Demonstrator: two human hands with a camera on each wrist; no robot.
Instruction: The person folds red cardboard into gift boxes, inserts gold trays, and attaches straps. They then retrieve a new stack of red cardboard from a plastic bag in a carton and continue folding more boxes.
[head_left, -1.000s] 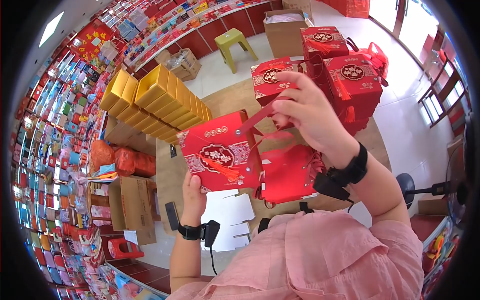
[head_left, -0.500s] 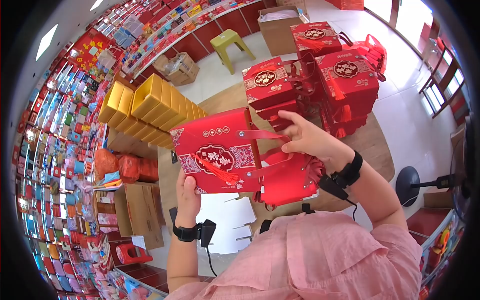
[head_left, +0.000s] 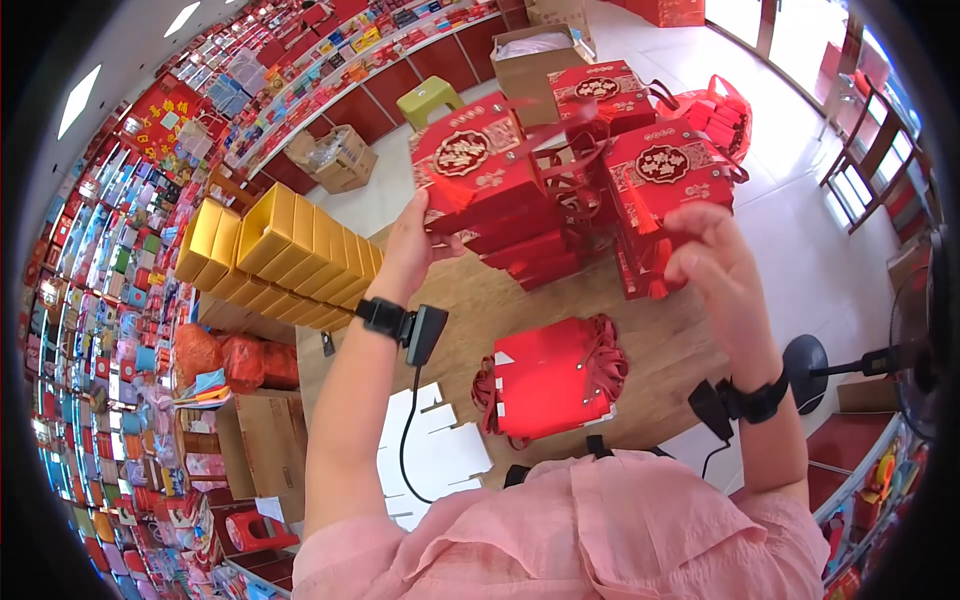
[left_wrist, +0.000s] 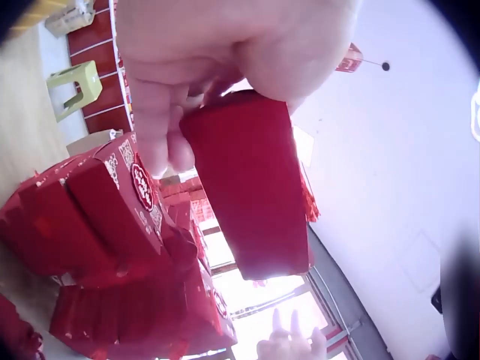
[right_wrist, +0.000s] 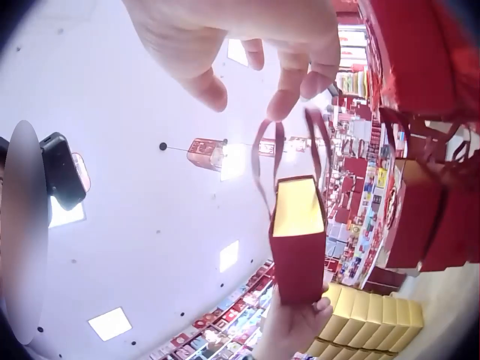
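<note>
My left hand (head_left: 412, 248) grips a red gift box (head_left: 500, 135) with a gold-patterned front and a tassel, up over the far part of the table. Its ribbon handles (right_wrist: 271, 142) stand loose, and gold shows inside it in the right wrist view. Beneath and beside it are more red gift boxes (head_left: 535, 262), stacked. My right hand (head_left: 718, 250) holds nothing, its fingers loosely bent in front of the right-hand stack (head_left: 690, 195). Close to my body lies a pile of flat red gift boxes (head_left: 550, 375) with handles bunched at the sides.
Gold boxes (head_left: 300, 250) stand in rows at the table's left. White cut card sheets (head_left: 430, 450) lie near the front edge. A green stool (head_left: 425, 100) and an open carton (head_left: 525, 85) stand beyond the table. A fan (head_left: 870, 360) is at the right.
My left hand has carried the gift box forward and up, to the stacked boxes. My right hand has left its handles and moved right. The flat pile is now uncovered.
</note>
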